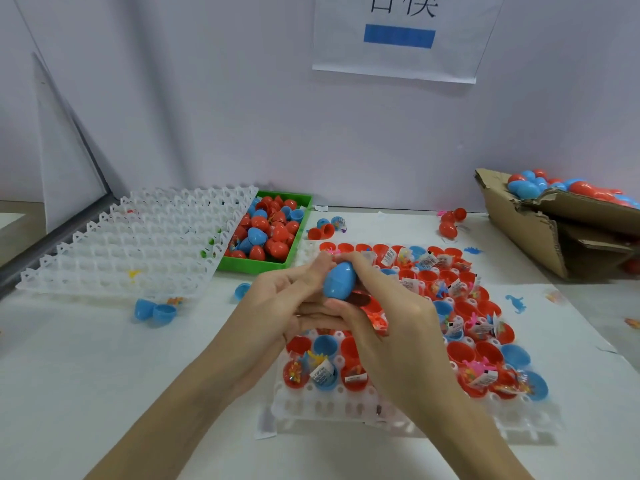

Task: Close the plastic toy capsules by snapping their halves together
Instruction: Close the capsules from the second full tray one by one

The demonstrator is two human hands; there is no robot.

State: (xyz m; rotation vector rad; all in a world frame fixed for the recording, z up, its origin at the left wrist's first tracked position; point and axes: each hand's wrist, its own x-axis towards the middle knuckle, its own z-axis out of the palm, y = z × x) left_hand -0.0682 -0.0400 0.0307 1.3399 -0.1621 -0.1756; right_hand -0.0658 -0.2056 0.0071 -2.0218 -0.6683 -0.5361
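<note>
A blue egg-shaped capsule [340, 280] is held between both hands above the white tray [346, 410], its two halves joined with a seam showing. My left hand [287, 299] grips it from the left, fingers curled under it. My right hand [374, 306] wraps over its right side. The tray below holds several open red and blue capsule halves [460, 351] with small toys and paper slips inside.
A green bin [256, 264] of loose red and blue halves sits behind. An empty white tray [128, 244] lies at the left. A cardboard box [540, 230] with closed capsules stands at the right. Loose blue halves [154, 310] lie on the table.
</note>
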